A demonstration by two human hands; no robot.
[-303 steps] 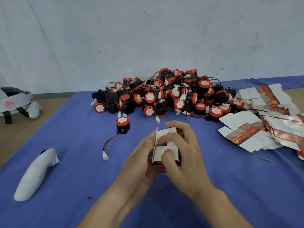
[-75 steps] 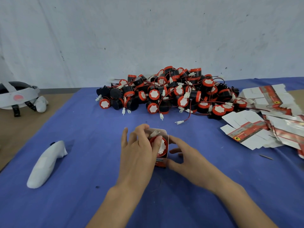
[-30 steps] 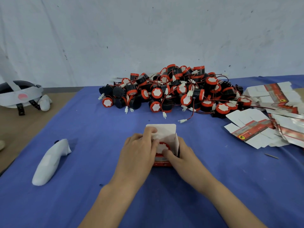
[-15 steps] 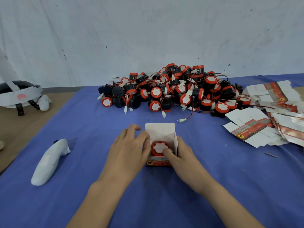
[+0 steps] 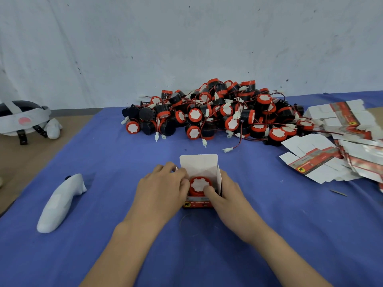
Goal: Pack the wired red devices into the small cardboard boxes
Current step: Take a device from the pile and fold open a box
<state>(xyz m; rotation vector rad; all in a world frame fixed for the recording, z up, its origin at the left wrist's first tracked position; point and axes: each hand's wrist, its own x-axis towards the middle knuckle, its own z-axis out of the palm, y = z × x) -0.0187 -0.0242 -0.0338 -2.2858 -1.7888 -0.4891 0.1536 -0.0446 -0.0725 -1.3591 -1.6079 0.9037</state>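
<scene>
A small cardboard box (image 5: 198, 165) stands on the blue cloth at the centre, its white top flap standing open toward the back. Inside sits a red device (image 5: 199, 184) with a white round face, top showing. My left hand (image 5: 162, 191) holds the box's left side, fingers curled at its rim. On the right side my right hand (image 5: 224, 195) grips the box, its thumb pressing the device's top. A big pile of wired red and black devices (image 5: 219, 112) lies behind.
Flat unfolded boxes (image 5: 335, 146) are heaped at the right. A white controller (image 5: 60, 201) lies on the cloth at the left, and a headset (image 5: 22, 119) rests on the brown table beyond the cloth's left edge. A wall stands close behind the pile.
Over the last half second my hands stayed on the box; my left fingers closed in on its rim and my right thumb moved onto the device's top. Its wire no longer shows.
</scene>
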